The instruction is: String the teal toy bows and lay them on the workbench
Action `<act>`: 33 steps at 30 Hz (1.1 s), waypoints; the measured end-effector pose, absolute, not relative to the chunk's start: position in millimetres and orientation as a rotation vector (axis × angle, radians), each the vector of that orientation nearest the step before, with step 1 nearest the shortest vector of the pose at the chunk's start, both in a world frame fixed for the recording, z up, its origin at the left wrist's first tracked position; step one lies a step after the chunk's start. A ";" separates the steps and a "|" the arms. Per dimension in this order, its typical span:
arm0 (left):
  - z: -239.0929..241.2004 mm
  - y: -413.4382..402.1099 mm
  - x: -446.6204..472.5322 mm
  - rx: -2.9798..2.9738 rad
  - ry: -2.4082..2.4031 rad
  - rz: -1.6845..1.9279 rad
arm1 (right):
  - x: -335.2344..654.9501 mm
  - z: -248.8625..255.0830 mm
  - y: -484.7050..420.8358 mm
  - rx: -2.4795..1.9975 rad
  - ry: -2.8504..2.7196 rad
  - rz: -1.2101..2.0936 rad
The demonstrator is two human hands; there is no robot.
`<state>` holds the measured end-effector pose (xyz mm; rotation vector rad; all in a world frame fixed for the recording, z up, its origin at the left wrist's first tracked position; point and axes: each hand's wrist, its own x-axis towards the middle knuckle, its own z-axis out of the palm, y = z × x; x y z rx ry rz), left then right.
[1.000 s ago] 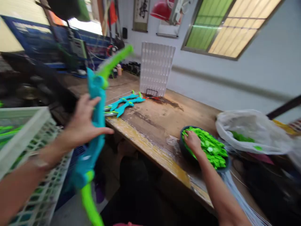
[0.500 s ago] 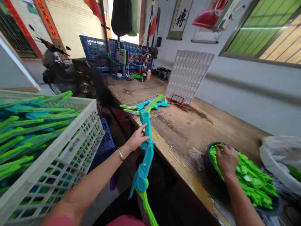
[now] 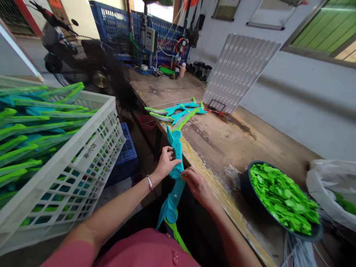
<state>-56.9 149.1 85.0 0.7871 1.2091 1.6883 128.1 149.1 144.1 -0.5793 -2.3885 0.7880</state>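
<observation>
A toy bow (image 3: 178, 150) with a turquoise middle and lime-green limbs stands lengthwise in front of me, its upper limb over the table edge. My left hand (image 3: 167, 162) is closed round the turquoise grip from the left, thumb across its face. Against the bow's right side, just below the left thumb, my right hand (image 3: 197, 182) has its fingertips pinched together. Whatever small piece it may hold is hidden. Farther right, a dark basin (image 3: 251, 189) holds a heap of bright green plastic pieces (image 3: 286, 196).
More turquoise and green bows (image 3: 178, 109) lie on the wooden table (image 3: 217, 144). At left stands a white crate (image 3: 91, 144) full of similar bows, beside a blue crate (image 3: 126, 148). A white bag (image 3: 319, 178) is at far right. A corrugated clear sheet (image 3: 239, 70) leans against the wall.
My right hand has come from the basin of green pieces to the bow's right side. My left fingers have closed round the grip, and the bow has turned slightly. The view has tilted down.
</observation>
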 end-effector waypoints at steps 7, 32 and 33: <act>82.3 130.3 -63.1 0.835 1.127 1.609 | 114.8 125.8 147.3 -0.611 -2.391 0.769; 104.8 82.3 -63.3 0.878 0.884 1.401 | 123.7 121.6 146.3 -1.119 -2.144 1.107; 104.8 81.3 -61.6 0.901 0.900 1.402 | 125.0 123.6 147.4 -1.135 -2.130 1.257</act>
